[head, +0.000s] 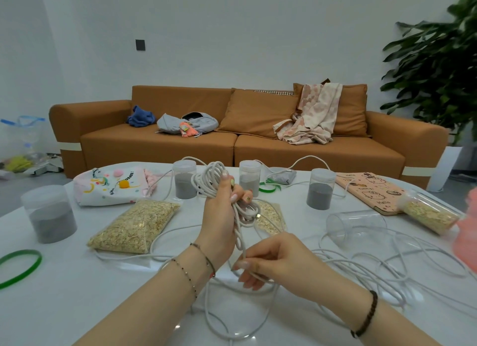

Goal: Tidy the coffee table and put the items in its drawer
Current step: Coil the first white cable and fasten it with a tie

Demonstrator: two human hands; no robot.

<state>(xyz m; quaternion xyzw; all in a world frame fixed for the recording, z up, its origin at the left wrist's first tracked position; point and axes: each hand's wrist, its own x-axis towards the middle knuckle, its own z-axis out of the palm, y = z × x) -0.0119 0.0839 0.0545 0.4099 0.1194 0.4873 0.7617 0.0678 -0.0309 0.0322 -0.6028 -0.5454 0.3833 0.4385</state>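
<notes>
Two grips work one white cable (209, 176): the left grip (219, 216) curls round its coiled loops, raised above the desk (77, 307), and the right grip (278, 255) pinches a strand just below; the rest sprawls over the desk at right. "Hello" reads on a pink case (371, 190). Four lidded jars of grey sand (184, 183), oat bags (136, 224) and a toppled clear jar (356, 224) lie around.

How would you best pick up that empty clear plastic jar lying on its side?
Take the empty clear plastic jar round the middle of its curved wall, from above: it lies on its side, so the wall faces up. Loops of white cable lie in front of it, so a low reach might snag.
</notes>
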